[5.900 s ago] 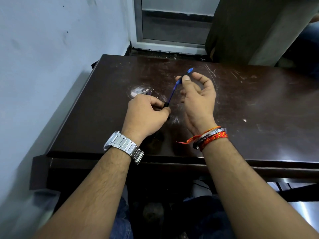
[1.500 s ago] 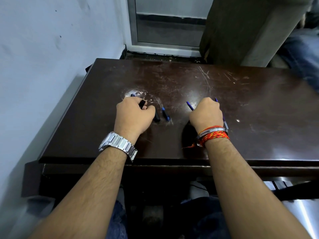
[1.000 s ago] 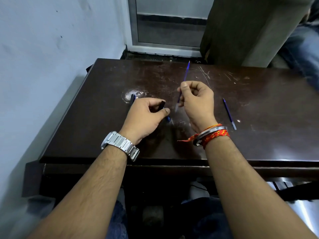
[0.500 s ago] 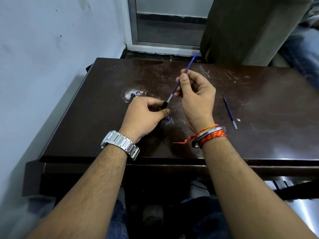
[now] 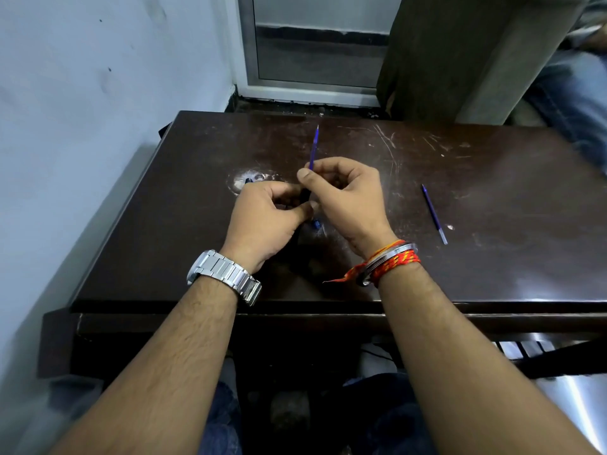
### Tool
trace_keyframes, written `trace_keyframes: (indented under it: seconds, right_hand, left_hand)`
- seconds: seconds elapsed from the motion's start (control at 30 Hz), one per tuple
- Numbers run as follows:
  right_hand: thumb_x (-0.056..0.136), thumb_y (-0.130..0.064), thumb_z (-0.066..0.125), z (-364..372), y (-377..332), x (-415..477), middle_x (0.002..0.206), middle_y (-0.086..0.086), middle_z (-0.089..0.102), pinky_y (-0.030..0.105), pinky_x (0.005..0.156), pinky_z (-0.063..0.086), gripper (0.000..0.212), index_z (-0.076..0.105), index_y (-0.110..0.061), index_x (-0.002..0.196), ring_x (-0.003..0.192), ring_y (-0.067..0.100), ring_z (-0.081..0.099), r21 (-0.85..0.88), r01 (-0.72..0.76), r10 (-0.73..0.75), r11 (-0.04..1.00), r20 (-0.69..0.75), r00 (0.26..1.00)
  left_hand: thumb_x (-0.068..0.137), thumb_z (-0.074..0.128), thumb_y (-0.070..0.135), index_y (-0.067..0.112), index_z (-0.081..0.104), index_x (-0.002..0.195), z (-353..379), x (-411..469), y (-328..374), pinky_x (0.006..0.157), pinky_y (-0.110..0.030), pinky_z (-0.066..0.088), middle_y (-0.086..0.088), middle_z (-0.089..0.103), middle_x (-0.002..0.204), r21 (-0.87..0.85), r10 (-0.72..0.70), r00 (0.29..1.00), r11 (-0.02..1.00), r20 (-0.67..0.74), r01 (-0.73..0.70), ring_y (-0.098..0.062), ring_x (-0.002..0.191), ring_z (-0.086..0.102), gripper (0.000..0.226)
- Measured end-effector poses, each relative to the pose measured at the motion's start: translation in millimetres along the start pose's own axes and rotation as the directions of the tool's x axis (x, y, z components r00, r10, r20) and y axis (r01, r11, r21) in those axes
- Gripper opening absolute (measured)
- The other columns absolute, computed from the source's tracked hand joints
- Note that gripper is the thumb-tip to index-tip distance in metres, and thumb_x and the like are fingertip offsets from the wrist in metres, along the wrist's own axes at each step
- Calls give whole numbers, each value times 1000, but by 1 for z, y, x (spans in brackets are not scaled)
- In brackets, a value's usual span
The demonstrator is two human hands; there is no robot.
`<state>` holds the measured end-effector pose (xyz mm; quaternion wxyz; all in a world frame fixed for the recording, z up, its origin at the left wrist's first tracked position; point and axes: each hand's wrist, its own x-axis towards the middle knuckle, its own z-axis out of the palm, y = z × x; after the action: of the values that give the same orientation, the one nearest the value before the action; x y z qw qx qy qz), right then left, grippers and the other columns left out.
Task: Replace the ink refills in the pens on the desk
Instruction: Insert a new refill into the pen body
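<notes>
My left hand (image 5: pixel 266 218) grips a black pen barrel (image 5: pixel 306 195), mostly hidden by my fingers, just above the dark brown desk (image 5: pixel 492 257). My right hand (image 5: pixel 345 198) pinches a thin blue ink refill (image 5: pixel 314 147) between thumb and forefinger; the refill points up and away, and its lower end meets the barrel's mouth. A second blue refill (image 5: pixel 434 214) lies on the desk to the right of my right hand. A small blue pen part (image 5: pixel 316 223) lies on the desk between my hands. Another small dark part (image 5: pixel 248 180) peeks out beyond my left hand.
A pale wall (image 5: pixel 82 126) runs close along the desk's left edge. Beyond the far edge stand a metal-framed door (image 5: pixel 312 54) and a dark cabinet (image 5: pixel 460 54). A seated person's leg (image 5: pixel 574 103) in jeans shows at the far right.
My right hand has drawn closer to my left, and the refill now stands steeper with less of it showing above my fingers. The spare refill on the desk has not moved.
</notes>
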<state>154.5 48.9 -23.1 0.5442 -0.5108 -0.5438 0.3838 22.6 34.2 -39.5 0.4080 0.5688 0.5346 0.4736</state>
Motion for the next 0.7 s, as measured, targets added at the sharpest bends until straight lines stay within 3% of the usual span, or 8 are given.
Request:
trace_keyframes:
  seconds: [0.17,0.23,0.37,0.43,0.53,0.7]
  right_hand:
    - [82,-37,75,-2,-1,3,70,-4,73,32,69,58,17,77,-21,81,69,7,67,56,-20,25,998,-89,996]
    - [85,-35,74,-2,-2,3,78,1,76,29,76,58,14,77,-21,82,75,8,70,51,0,5,999,-105,994]
    - [90,-33,65,-4,1,5,71,-2,71,29,66,49,23,76,-19,75,64,5,58,2,-52,52,999,-111,992]
    - [90,-30,63,-6,5,7,72,-9,70,27,69,50,21,75,-20,77,66,4,59,-183,-83,64,980,-105,992]
    - [86,-22,68,-7,11,3,86,-2,73,19,75,47,11,76,-17,90,83,12,67,-559,-79,101,825,9,995]
    - [85,-21,71,-2,18,3,98,12,71,23,73,43,14,73,-10,93,88,26,65,-723,-105,232,682,78,970]
  left_hand:
    - [78,85,15,18,79,90,0,1,0,66,-31,60,0,79,77,-26,-33,999,999,-27,32,-16,67,76,13]
    - [78,85,16,20,79,88,1,1,0,63,-28,58,2,78,75,-17,-28,999,999,-23,28,-14,64,75,12]
    - [76,85,18,23,80,84,-1,2,-1,70,-35,62,5,78,75,3,-12,996,1000,-94,13,-14,69,74,10]
    - [75,84,19,23,80,81,-5,5,-2,78,-41,62,3,78,75,-8,-19,985,1000,-174,18,-16,74,75,9]
    - [75,83,18,27,78,74,-9,6,-3,79,-46,62,0,77,70,-53,-50,977,998,-206,40,-20,73,77,11]
    - [75,82,19,32,78,72,-8,5,-4,78,-47,62,0,77,69,-41,-58,979,998,-198,51,-22,73,77,15]
